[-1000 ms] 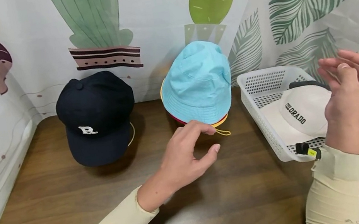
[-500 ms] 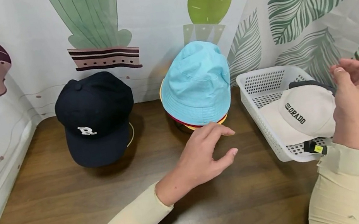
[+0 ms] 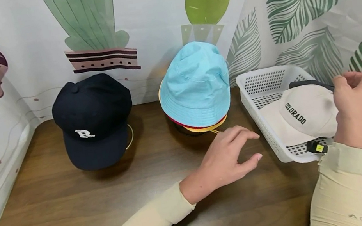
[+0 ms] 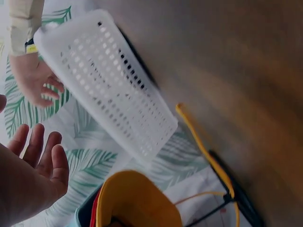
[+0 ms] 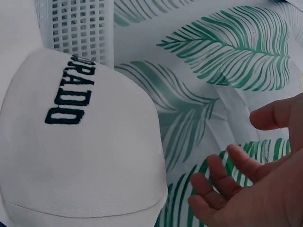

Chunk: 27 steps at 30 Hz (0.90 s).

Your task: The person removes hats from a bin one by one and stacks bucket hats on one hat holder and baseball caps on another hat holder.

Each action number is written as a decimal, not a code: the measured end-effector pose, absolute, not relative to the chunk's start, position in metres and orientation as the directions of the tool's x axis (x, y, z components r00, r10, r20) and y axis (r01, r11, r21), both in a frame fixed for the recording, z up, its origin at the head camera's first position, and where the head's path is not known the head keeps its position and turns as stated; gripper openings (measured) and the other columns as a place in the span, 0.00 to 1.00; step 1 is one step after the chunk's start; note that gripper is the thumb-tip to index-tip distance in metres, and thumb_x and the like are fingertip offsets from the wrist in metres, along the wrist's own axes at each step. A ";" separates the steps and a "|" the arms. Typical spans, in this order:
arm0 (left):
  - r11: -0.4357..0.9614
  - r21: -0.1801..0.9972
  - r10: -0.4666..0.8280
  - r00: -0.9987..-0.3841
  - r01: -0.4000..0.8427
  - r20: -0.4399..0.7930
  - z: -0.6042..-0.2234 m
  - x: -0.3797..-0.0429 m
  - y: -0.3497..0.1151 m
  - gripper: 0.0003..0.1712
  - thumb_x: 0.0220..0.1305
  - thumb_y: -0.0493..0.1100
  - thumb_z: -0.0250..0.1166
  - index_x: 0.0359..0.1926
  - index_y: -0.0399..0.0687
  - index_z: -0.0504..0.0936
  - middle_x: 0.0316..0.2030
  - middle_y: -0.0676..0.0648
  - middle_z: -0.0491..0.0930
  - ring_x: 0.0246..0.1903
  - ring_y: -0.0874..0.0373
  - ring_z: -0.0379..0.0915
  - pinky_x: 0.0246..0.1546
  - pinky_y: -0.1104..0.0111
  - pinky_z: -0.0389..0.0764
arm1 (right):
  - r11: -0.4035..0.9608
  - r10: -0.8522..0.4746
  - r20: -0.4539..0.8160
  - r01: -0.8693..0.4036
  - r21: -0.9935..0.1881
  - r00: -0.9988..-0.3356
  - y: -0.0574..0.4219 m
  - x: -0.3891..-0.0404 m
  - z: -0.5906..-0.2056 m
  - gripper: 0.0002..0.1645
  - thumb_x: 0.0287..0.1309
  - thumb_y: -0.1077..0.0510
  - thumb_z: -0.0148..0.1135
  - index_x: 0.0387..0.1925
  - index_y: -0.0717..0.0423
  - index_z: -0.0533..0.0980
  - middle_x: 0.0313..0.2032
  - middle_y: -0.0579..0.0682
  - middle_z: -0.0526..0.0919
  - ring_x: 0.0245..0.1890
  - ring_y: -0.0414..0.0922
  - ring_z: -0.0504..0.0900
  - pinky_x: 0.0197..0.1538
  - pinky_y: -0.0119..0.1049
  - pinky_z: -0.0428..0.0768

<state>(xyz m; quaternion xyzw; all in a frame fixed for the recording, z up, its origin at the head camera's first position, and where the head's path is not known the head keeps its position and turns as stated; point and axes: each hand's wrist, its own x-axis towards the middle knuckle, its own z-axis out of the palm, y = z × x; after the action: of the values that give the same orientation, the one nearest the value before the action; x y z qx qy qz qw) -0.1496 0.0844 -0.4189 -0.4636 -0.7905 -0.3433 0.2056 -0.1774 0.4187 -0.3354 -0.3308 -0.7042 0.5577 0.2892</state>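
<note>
A white cap (image 3: 315, 107) lettered COLORADO lies in a white plastic basket (image 3: 264, 125) at the right, with a dark cap or brim edge (image 3: 311, 83) showing behind it. My right hand (image 3: 356, 99) hovers over the basket's right side, beside the cap's crown. In the right wrist view its fingers (image 5: 222, 184) are loosely bent, apart from the cap and holding nothing. Left of the basket, my left hand (image 3: 227, 157) is above the table in front of the light blue bucket hat (image 3: 198, 86), thumb and fingers spread apart, nothing between them.
The blue hat sits on other hats, whose red and yellow brims show; a yellow cord (image 4: 194, 127) hangs there. A navy cap (image 3: 91, 107) with a white R stands at the left on the wooden table (image 3: 58, 211). Printed cloth (image 3: 151, 15) backs the table.
My left hand has moved right, from before the blue hat toward the basket. My right hand has lowered beside the white cap. The hats and basket stay put.
</note>
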 end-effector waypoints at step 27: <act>0.379 0.252 0.718 -0.455 0.890 0.527 -0.440 -0.152 0.152 0.28 0.72 0.60 0.66 0.69 0.58 0.80 0.66 0.54 0.75 0.71 0.55 0.65 0.66 0.65 0.75 | 0.415 0.552 -0.231 0.504 -0.757 -0.801 0.440 -0.170 -0.344 0.48 0.76 0.39 0.37 0.77 0.77 0.54 0.79 0.75 0.48 0.75 0.73 0.57 0.69 0.74 0.66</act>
<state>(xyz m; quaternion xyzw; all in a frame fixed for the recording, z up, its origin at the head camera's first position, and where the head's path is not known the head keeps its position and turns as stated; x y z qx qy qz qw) -0.1518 0.1523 -0.4405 -0.4944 -0.8133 -0.2570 0.1677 -0.1698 0.4398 -0.3441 -0.3140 -0.8407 0.4404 0.0270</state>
